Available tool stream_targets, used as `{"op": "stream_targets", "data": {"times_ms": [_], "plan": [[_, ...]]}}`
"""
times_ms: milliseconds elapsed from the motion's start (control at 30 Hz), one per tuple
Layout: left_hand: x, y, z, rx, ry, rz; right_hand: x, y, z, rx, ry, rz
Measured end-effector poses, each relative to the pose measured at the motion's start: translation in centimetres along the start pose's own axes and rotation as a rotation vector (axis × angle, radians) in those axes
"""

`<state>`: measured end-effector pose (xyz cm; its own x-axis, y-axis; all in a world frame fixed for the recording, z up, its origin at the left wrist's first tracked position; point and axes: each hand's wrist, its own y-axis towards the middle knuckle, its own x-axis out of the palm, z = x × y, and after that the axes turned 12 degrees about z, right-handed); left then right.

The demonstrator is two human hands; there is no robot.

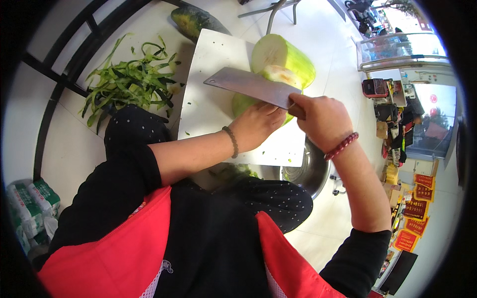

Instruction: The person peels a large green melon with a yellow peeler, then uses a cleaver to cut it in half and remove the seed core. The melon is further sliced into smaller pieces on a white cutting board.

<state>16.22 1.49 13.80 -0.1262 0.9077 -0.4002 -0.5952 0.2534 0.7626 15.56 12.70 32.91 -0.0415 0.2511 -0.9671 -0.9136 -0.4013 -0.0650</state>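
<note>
My right hand (324, 117) grips the short handle of a wide cleaver (253, 85). Its broad steel blade points left above the white cutting board (205, 115). Below the blade lies a peeled pale-green winter melon piece (244, 103), partly hidden by the cleaver and my fingers. My left hand (259, 124) holds this piece, its fingertips close under the blade near the handle. Just beyond the blade, a larger peeled melon chunk (300, 61) shows its white cut face. Whether the cleaver's edge touches the melon is hard to tell.
Green peel strips (134, 80) are heaped on the floor at the left. An unpeeled dark-green melon (199, 22) lies behind the board. A steel basin (313, 167) sits partly under the board's right corner. A black metal frame (52, 70) runs along the left; metal chair legs (274, 15) stand ahead.
</note>
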Motion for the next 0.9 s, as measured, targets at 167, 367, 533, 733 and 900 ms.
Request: {"op": "stream_targets", "data": {"times_ms": [167, 367, 533, 733, 900], "plan": [[0.2, 0.0, -0.3, -0.006, -0.039, -0.047, 0.5, -1.0, -0.8, -0.002, -0.05, 0.012], [0.0, 0.0, -0.4, 0.037, 0.036, -0.104, 0.6, -0.7, -0.3, 0.029, -0.04, -0.013], [0.5, 0.2, -0.7, 0.025, -0.013, -0.062, -0.3, -0.9, 0.5, 0.034, -0.087, -0.039], [1.0, 0.2, -0.5, 0.05, 0.128, -0.053, -0.2, -1.6, 0.8, 0.104, -0.103, -0.075], [0.8, 0.5, -0.6, 0.048, 0.022, -0.079, 1.3, -0.2, 0.3, 0.028, -0.068, -0.065]]}}
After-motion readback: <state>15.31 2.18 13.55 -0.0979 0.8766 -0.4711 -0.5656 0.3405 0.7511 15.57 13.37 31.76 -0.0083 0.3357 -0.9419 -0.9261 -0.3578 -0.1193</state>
